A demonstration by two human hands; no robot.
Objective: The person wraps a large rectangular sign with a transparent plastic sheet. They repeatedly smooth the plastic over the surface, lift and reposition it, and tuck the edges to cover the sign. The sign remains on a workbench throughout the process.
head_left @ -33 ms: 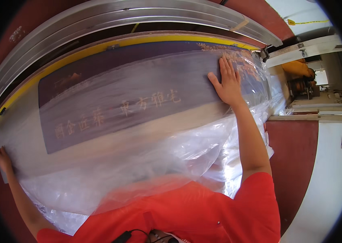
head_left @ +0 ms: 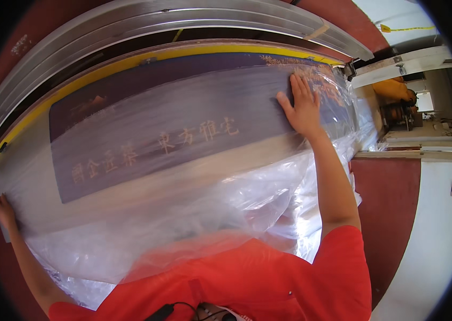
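Observation:
A dark purple-blue printed panel (head_left: 151, 123) with gold lettering and a gold leafy picture lies across a pale board before me. Translucent plastic film (head_left: 129, 230) covers most of it and drapes down over my red shirt. Toward the panel's right end, my right hand (head_left: 304, 109) rests flat on the film, fingers stretched and thumb apart. Out at the far left, my left hand (head_left: 5, 211) is closed on the film's edge; its fingertips are small and partly hidden.
Along the far side runs a yellow strip (head_left: 124, 67), with a curved-looking silver metal rail (head_left: 167, 18) beyond it. Crumpled clear plastic (head_left: 303, 198) hangs at the right. A doorway with machinery (head_left: 397, 112) and a red-and-white wall (head_left: 391, 208) stand farther right.
My right hand has shifted very slightly to the right over the film. The lettering beneath the film shows a little more clearly. My left hand stays in place.

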